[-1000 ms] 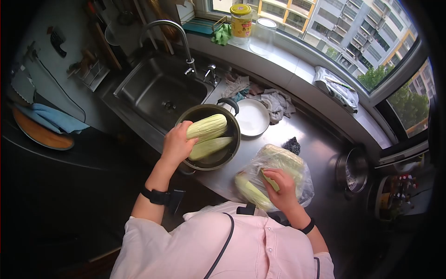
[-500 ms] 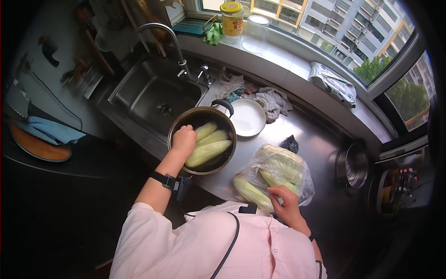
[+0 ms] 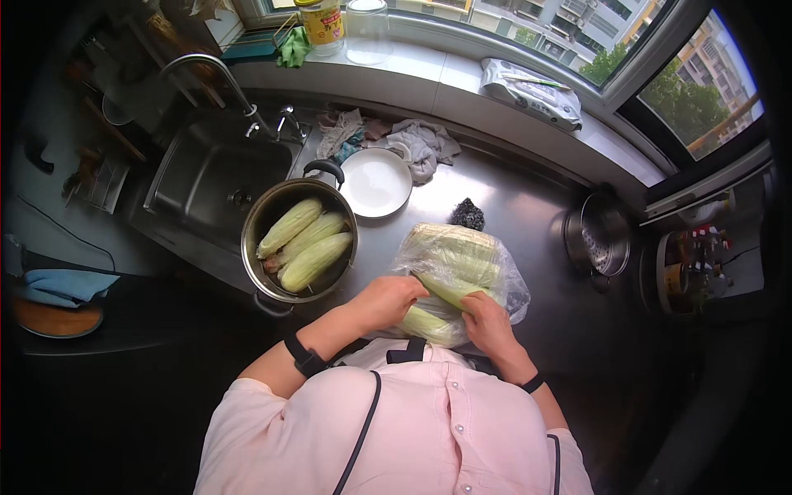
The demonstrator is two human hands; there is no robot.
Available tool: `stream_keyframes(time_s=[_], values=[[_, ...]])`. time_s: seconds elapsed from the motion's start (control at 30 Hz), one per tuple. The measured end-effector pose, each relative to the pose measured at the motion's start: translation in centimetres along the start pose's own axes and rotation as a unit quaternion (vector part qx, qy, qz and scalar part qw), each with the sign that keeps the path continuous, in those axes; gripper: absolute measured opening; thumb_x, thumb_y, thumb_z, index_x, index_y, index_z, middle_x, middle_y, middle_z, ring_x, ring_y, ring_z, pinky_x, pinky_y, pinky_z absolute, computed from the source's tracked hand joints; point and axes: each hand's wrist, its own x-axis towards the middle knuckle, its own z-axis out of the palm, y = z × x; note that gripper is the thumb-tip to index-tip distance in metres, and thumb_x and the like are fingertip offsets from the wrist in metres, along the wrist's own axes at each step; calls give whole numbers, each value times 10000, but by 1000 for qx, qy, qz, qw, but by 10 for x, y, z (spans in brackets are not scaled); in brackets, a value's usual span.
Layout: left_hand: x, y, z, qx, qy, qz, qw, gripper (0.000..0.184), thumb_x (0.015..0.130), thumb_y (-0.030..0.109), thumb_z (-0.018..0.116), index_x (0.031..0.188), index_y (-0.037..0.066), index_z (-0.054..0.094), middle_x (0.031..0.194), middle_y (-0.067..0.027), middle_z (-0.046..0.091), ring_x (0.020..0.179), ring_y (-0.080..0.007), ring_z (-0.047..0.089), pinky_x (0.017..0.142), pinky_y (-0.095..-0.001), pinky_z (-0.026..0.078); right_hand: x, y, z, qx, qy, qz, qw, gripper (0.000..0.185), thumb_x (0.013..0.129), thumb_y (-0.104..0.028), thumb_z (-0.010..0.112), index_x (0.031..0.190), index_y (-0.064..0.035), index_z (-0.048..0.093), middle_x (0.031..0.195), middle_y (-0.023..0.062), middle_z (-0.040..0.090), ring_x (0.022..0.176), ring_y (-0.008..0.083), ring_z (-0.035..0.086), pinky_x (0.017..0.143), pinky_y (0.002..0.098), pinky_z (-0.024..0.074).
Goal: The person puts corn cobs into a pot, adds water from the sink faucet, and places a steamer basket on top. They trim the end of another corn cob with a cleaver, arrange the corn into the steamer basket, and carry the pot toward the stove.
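Note:
Both hands are on one green-husked ear of corn (image 3: 445,289) at the near side of a clear plastic bag (image 3: 513,297). My left hand (image 3: 388,300) pinches its left end, while my right hand (image 3: 488,322) has its fingers closed round the right end. More husked corn (image 3: 462,247) lies inside the bag, and another ear (image 3: 427,327) sits just below my hands. To the left, a deep steel pot (image 3: 247,239) with black handles holds three ears of corn (image 3: 299,246).
Behind the pot are a white plate (image 3: 375,183) and crumpled cloths (image 3: 422,148). The sink (image 3: 206,177) is at the left. A dark steel scourer (image 3: 468,214) rests behind the bag, and a steamer pot (image 3: 606,235) stands at the right. Jars (image 3: 320,26) line the windowsill.
My left hand has left the pot and come over to the bag, where it now grips corn together with my right hand. The view has shifted, moving the scene leftward.

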Motion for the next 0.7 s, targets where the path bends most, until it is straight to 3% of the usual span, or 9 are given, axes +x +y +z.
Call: stream_keyframes(time_s=[0.1, 0.2, 0.33, 0.4, 0.47, 0.53, 0.57, 0.63, 0.7], values=[[27, -21, 53, 124, 36, 85, 988, 267, 812, 35, 629, 1077, 16, 662, 977, -150, 689, 954, -344, 668, 826, -421, 547, 5, -4, 2, -119, 28, 86, 989, 379, 765, -67, 727, 1130, -33, 627, 1072, 149, 609, 943, 372, 646, 802, 475, 524], [43, -32, 74, 233, 11, 0, 972, 308, 786, 67, 632, 1089, 9, 631, 1004, -167, 677, 1006, -352, 654, 838, -440, 542, 3, 0, 2, -161, -28, 152, 975, 492, 705, -110, 789, 1158, -54, 607, 1100, 138, 577, 937, 366, 648, 777, 511, 517], [42, -15, 61, 243, -93, 29, 965, 309, 799, 249, 711, 1027, 52, 644, 945, -155, 686, 939, -335, 675, 770, -446, 551, -4, 1, -5, -167, -22, 151, 974, 532, 668, -169, 847, 1119, -40, 596, 1150, 141, 548, 996, 345, 630, 771, 497, 525], [36, 9, 45, 227, -131, 23, 965, 330, 794, 318, 736, 978, 62, 641, 920, -145, 687, 907, -334, 679, 738, -449, 554, -8, 6, -7, -191, -2, 116, 975, 612, 631, -188, 871, 1158, -45, 596, 1123, 127, 553, 1076, 333, 591, 838, 477, 506], [25, 29, 29, 190, -61, 32, 979, 367, 803, 401, 742, 865, 69, 600, 801, -128, 668, 796, -342, 674, 653, -459, 533, -10, 5, -15, -192, -6, 102, 976, 670, 619, -198, 875, 1205, -47, 589, 1163, 124, 562, 1111, 329, 577, 860, 461, 501], [11, 53, -2, 179, -68, 7, 981, 381, 812, 412, 733, 830, 67, 573, 755, -126, 648, 758, -346, 663, 629, -462, 515, -11, 3, -23, -194, -10, 78, 978, 728, 608, -208, 879, 1253, -50, 582, 1204, 121, 571, 1146, 326, 562, 881, 446, 496], [0, 61, -21, 169, -71, -21, 983, 401, 822, 423, 724, 795, 65, 546, 709, -124, 628, 719, -349, 651, 605, -465, 497, -11, 3, -25, -158, 16, 11, 987, 693, 642, -186, 863, 1260, -42, 583, 1233, 129, 572, 1163, 334, 560, 913, 444, 482], [-28, 66, -61, 163, -68, -64, 982, 378, 838, 411, 717, 816, 69, 558, 649, -130, 592, 681, -355, 635, 591, -457, 475, -10, 1, -23, -110, 37, -71, 991, 659, 677, -164, 846, 1267, -34, 584, 1262, 138, 573, 1181, 342, 557, 944, 441, 468], [-65, 63, -101, 103, -44, -133, 985, 309, 835, 352, 729, 960, 82, 647, 764, -132, 658, 752, -340, 656, 655, -419, 502, -11, 0, -23, -13, 38, -78, 996, 620, 715, -135, 821, 1277, -25, 583, 1294, 152, 590, 1193, 349, 564, 961, 450, 464]])
